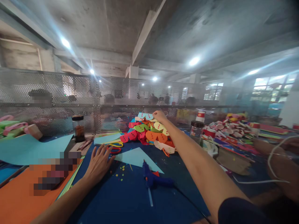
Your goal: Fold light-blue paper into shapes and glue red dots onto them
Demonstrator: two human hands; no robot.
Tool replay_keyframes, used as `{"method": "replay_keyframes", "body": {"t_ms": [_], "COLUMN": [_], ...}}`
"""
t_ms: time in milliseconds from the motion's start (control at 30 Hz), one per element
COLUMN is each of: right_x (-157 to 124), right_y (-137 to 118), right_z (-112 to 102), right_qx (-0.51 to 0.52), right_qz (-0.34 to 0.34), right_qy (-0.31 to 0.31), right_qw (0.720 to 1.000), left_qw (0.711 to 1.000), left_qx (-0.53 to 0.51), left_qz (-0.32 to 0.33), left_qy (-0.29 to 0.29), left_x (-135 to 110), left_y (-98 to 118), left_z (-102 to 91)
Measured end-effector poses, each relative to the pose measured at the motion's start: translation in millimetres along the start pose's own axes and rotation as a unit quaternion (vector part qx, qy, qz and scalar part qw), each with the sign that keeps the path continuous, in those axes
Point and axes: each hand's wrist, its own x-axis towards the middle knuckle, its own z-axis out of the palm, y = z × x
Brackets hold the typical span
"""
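My left hand (100, 162) lies with spread fingers on the blue tabletop, its fingertips by a light blue paper sheet (137, 158). Yellow and red loops (115, 150), like scissor handles, sit just beyond it. Stretched forward, my right hand (160, 115) pinches the edge of a light blue paper cutout (145, 116) with red dots, on top of a heap. That heap of paper cutouts (157, 137) is orange, red, green and cream, many dotted. A blue glue gun (153, 179) rests between my arms, a glue stick poking from its back and its nozzle over the sheet.
Orange paper (21, 193) and a curved light blue sheet (28, 149) lie at left. Dark-lidded jars (78, 129) stand on both sides. Small paper pieces (224, 127) are heaped at right, near another person's blurred arm (280, 168). A perforated metal screen (105, 102) runs behind.
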Motion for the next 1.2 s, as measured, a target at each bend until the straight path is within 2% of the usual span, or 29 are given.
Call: {"method": "replay_keyframes", "body": {"t_ms": [333,533,633,733,800,933,1000,1100,1200], "right_x": [-2,-14,-27,-51,-77,-148,-182,-216,-225], "right_y": [-1,-6,-13,-23,-30,-41,-42,-38,-28], "right_z": [-3,-23,-34,-39,-39,-33,-29,-19,-5], "right_qx": [0.0,0.012,0.024,0.04,0.048,0.049,0.041,0.033,0.039], "right_qz": [-0.016,-0.04,-0.072,-0.141,-0.201,-0.345,-0.396,-0.447,-0.447], "right_qy": [0.034,0.104,0.141,0.171,0.186,0.175,0.165,0.153,0.17], "right_qw": [0.999,0.994,0.987,0.974,0.961,0.921,0.902,0.881,0.877], "left_qw": [1.0,1.0,1.0,1.0,1.0,0.999,0.999,0.999,0.998], "left_qx": [-0.01,-0.013,-0.017,-0.024,-0.028,-0.036,-0.041,-0.045,-0.045], "left_qz": [0.0,0.0,0.002,0.002,-0.001,-0.009,-0.011,-0.015,-0.019], "left_qy": [0.003,0.001,-0.001,-0.004,-0.006,-0.013,-0.018,-0.025,-0.033], "left_x": [0,0,0,0,0,-1,-1,-1,0], "left_y": [-1,0,1,2,2,3,2,0,-1], "left_z": [1.4,-0.2,-2.8,-5.2,-6.3,-7.2,-6.7,-4.5,-2.4]}}
